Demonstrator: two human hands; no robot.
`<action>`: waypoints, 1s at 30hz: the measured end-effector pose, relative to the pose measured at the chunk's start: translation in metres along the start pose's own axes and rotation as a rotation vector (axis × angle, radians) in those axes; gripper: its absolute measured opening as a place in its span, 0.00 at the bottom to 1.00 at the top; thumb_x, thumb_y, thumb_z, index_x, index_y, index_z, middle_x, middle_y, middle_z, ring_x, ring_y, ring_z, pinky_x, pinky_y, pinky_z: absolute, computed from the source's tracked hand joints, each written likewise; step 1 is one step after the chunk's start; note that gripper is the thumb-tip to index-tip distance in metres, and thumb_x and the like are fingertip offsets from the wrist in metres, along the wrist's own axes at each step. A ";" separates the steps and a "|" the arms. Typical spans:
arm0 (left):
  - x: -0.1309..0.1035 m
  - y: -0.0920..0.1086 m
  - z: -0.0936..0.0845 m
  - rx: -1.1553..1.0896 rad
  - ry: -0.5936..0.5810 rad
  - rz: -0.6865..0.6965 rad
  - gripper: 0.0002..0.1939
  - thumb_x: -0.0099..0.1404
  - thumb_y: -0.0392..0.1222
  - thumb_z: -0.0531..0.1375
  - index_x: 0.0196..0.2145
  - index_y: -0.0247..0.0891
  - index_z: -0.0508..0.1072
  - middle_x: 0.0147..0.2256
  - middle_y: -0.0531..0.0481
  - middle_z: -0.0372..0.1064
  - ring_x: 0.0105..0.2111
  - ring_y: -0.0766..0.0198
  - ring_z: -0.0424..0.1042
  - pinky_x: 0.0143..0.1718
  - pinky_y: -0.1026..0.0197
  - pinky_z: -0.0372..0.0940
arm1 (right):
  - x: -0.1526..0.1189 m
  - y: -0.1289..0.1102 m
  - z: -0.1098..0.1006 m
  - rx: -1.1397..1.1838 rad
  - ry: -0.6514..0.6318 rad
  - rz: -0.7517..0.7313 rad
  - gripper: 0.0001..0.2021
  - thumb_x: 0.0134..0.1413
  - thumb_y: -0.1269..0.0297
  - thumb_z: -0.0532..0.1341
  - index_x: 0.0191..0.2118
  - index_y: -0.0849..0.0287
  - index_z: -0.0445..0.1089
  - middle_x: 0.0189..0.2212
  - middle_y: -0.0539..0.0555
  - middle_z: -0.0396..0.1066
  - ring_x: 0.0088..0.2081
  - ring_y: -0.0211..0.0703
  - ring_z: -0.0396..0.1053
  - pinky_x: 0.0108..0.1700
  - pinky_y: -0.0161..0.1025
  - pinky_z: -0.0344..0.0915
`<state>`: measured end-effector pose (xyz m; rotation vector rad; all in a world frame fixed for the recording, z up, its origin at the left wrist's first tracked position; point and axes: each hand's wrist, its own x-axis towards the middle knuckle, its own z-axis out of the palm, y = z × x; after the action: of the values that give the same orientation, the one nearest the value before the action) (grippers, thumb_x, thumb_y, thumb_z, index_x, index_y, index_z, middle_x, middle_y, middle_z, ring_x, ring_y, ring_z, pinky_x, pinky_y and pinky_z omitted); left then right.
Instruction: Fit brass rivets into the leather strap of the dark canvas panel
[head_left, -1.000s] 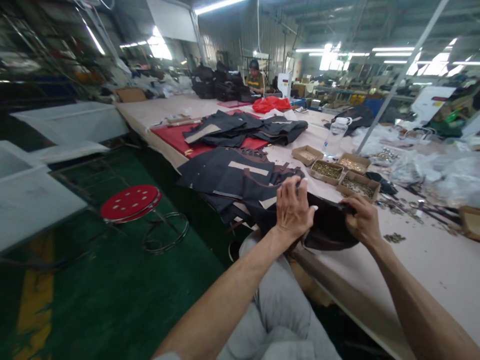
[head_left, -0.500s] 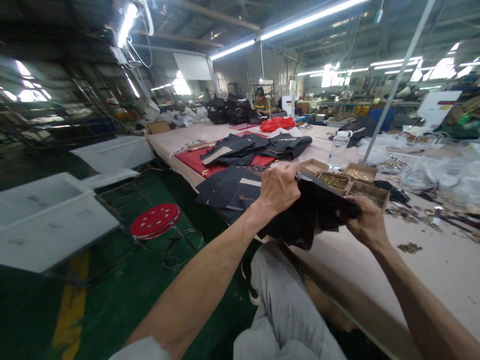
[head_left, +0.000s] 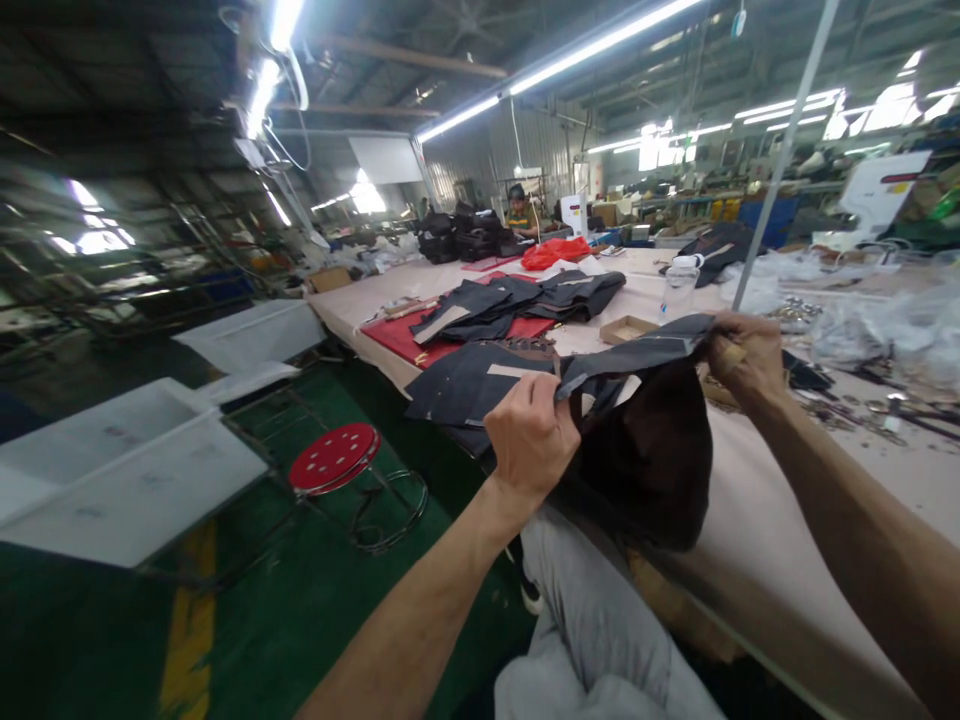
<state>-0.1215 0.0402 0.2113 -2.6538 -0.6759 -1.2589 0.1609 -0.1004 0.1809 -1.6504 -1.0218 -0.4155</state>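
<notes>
The scene is filled by a long pale surface (head_left: 757,540) that runs from the lower right toward 11 o'clock. To the left of it, over the green floor (head_left: 315,620), white bins (head_left: 127,470) are set at 9 o'clock, and a red stool (head_left: 334,457) is stood between them and the surface. On the surface, a red sheet (head_left: 409,335) is laid at 12 o'clock, with dark cut pieces (head_left: 525,295) piled on it and a further dark stack (head_left: 457,385) spread nearer the edge. A red bag (head_left: 556,251) and another person (head_left: 519,212) are seen far off at 12 o'clock. Clear plastic bags (head_left: 862,335) are heaped at 2 o'clock, a water bottle (head_left: 677,285) is stood near them, and a slanted pole (head_left: 780,160) crosses in front of that side. A small cardboard box (head_left: 628,329) is seen just beyond the held piece. A dark fabric piece (head_left: 645,440) is held up above the surface edge, and what lies on the surface straight behind it is hidden. Its upper edge is stretched between the two hands and the rest is hung down. The left hand (head_left: 531,437) is closed, the left corner being pinched; the right hand (head_left: 746,357) is clenched on the right corner.
</notes>
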 end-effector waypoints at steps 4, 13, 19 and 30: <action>-0.007 0.023 0.003 0.049 -0.198 -0.095 0.13 0.62 0.34 0.57 0.45 0.38 0.67 0.42 0.42 0.70 0.42 0.53 0.72 0.37 0.57 0.65 | 0.011 -0.022 0.007 0.025 0.005 -0.073 0.13 0.52 0.66 0.57 0.37 0.58 0.79 0.34 0.53 0.78 0.36 0.48 0.75 0.39 0.39 0.69; 0.036 0.053 0.056 -0.192 -0.358 -0.334 0.13 0.67 0.45 0.57 0.47 0.38 0.69 0.41 0.40 0.75 0.45 0.51 0.75 0.45 0.57 0.66 | 0.007 -0.045 0.022 -0.097 0.006 -0.213 0.14 0.54 0.67 0.57 0.42 0.58 0.78 0.38 0.55 0.78 0.38 0.48 0.73 0.43 0.41 0.68; 0.093 0.046 0.039 -0.338 -0.014 -0.245 0.05 0.69 0.38 0.54 0.39 0.39 0.69 0.35 0.44 0.74 0.41 0.55 0.74 0.43 0.58 0.65 | -0.001 -0.003 0.000 -0.270 0.232 -0.185 0.10 0.60 0.64 0.56 0.36 0.58 0.75 0.30 0.53 0.70 0.32 0.45 0.66 0.37 0.40 0.62; 0.037 0.100 0.009 -0.389 0.214 0.139 0.04 0.63 0.36 0.55 0.37 0.39 0.64 0.29 0.50 0.67 0.30 0.61 0.71 0.31 0.61 0.62 | -0.004 0.032 -0.026 -0.420 0.472 -0.217 0.13 0.62 0.59 0.57 0.44 0.61 0.74 0.37 0.58 0.67 0.40 0.47 0.64 0.42 0.42 0.59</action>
<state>-0.0499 -0.0340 0.2414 -2.7307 -0.2284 -1.7508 0.1896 -0.1265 0.1679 -1.6874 -0.7865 -1.1701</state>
